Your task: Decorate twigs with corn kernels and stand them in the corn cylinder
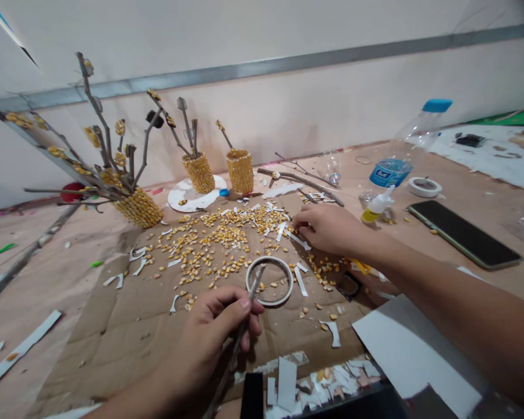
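Observation:
My left hand (216, 331) is closed round a thin grey twig (252, 290), whose tip points up over a roll of clear tape (269, 281) lying flat on the cardboard (126, 326). My right hand (327, 228) reaches across to the pile of loose corn kernels (218, 238), fingers curled and pinched at the pile's right edge beside white paper strips (297, 240). What the fingertips pinch is too small to make out.
Three corn-covered cups with twigs stand behind: (140, 208), (199, 172), (240, 170). A glue bottle (376, 205), a water bottle (402, 157), a tape roll (424, 187) and a phone (464, 234) lie right. White paper (414, 355) and scraps (305, 381) lie near me.

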`<state>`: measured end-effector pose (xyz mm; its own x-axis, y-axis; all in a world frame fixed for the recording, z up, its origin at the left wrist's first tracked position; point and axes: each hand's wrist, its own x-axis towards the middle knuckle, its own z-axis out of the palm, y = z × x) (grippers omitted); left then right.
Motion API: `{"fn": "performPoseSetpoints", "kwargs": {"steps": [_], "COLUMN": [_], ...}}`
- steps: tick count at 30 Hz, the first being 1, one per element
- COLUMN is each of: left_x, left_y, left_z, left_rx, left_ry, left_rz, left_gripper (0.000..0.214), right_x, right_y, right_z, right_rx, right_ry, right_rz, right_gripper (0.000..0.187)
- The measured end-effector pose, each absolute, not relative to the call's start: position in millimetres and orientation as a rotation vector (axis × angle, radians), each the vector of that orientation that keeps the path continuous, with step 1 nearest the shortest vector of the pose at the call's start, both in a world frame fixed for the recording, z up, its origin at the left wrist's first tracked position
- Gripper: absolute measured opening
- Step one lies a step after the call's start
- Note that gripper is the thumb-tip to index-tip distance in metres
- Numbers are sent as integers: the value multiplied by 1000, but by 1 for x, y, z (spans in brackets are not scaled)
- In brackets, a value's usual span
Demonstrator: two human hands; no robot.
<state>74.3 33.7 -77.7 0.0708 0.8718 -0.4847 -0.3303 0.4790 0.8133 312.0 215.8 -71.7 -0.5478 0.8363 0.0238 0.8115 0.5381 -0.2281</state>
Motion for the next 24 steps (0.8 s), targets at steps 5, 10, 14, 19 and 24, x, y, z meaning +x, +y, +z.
{"fn": "performPoseSetpoints", "kwargs": {"steps": [5, 10, 14, 19, 24], "left_x": [76, 78, 79, 79, 80], "left_y": [35, 38, 38, 37, 34], "left_z": [-77, -71, -70, -72, -72], "left_rx": [591, 627, 603, 552, 550], "left_ry": [1171, 1204, 1200, 1173, 1193], "left_rz": [959, 948, 931, 928, 922], "left_gripper": [43, 45, 46, 49, 43], "right_x": [310, 309, 309, 307, 307], "right_y": [216, 217, 217, 217, 214], "right_z": [-73, -73, -75, -76, -74], "right_rx": [-1416, -1466, -1486, -1492, -1489], "right_ry": [-2697, -2695, -2705, -2702, -2696], "right_rz": [259, 251, 254, 241, 253], "right_gripper": [24, 27, 29, 27, 20]}}
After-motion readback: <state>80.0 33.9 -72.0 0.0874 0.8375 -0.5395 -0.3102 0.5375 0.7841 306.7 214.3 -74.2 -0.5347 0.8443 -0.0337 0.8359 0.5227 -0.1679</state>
